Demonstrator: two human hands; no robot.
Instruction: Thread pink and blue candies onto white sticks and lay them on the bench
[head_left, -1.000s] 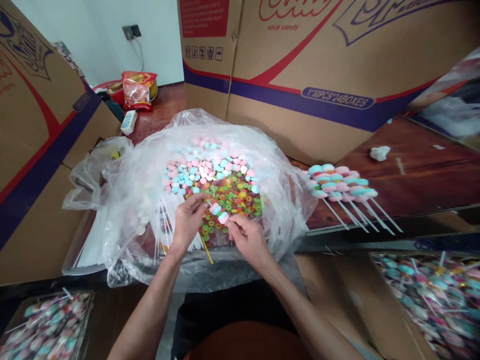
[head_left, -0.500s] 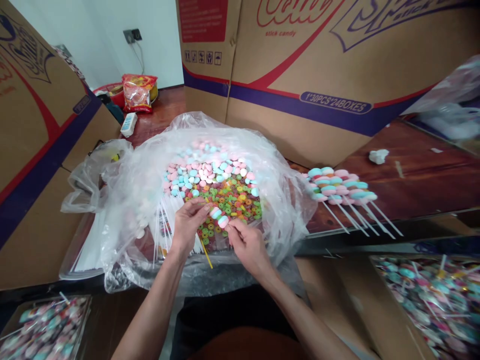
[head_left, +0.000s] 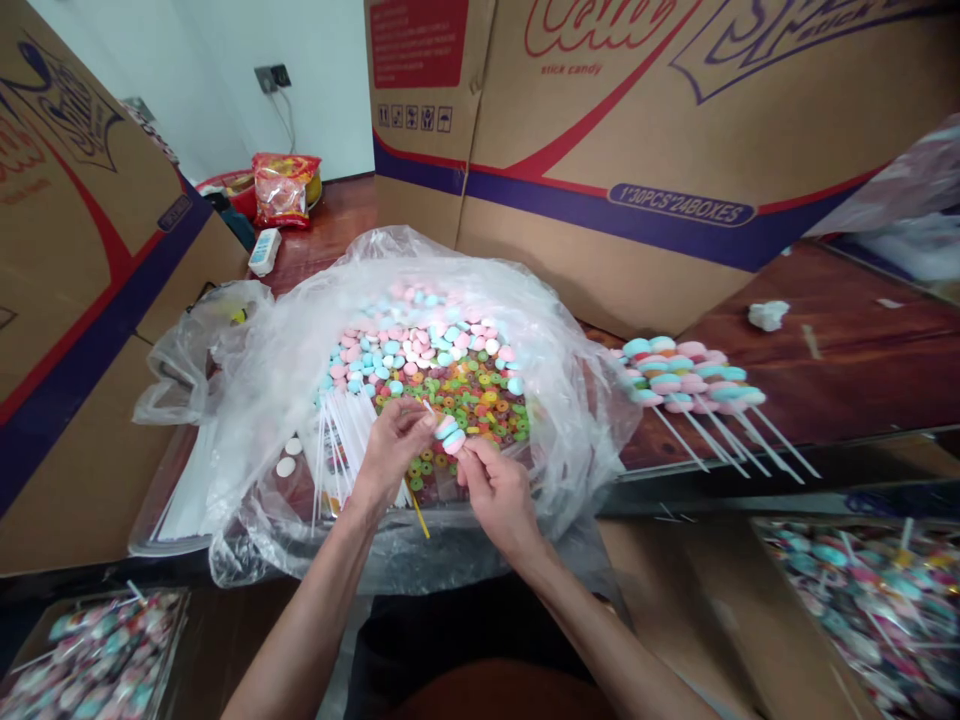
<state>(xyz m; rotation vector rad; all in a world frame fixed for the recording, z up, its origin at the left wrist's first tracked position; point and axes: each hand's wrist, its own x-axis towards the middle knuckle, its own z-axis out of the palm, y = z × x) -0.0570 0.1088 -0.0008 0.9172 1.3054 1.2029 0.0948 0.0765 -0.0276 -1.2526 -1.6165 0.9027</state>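
Note:
A clear plastic bag (head_left: 570,400) lies open on the table, full of pink, blue and white round candies (head_left: 409,345) and small coloured ring candies (head_left: 472,395). White sticks (head_left: 337,440) lie at its left side. My right hand (head_left: 495,495) pinches a stick that carries a short stack of pink and blue candies (head_left: 450,435). My left hand (head_left: 394,445) is closed in a pinch at the top end of that stack, over the ring candies.
A row of finished candy sticks (head_left: 690,380) lies on the brown table to the right. Large cardboard boxes (head_left: 637,130) stand behind and to the left. Trays of wrapped lollipops (head_left: 870,590) sit at the lower right and lower left. A crumpled white scrap (head_left: 766,314) lies further right.
Both hands have stayed over the ring candies. The candy stack between them has shifted slightly up and right, and the left fingers have closed in on its top end.

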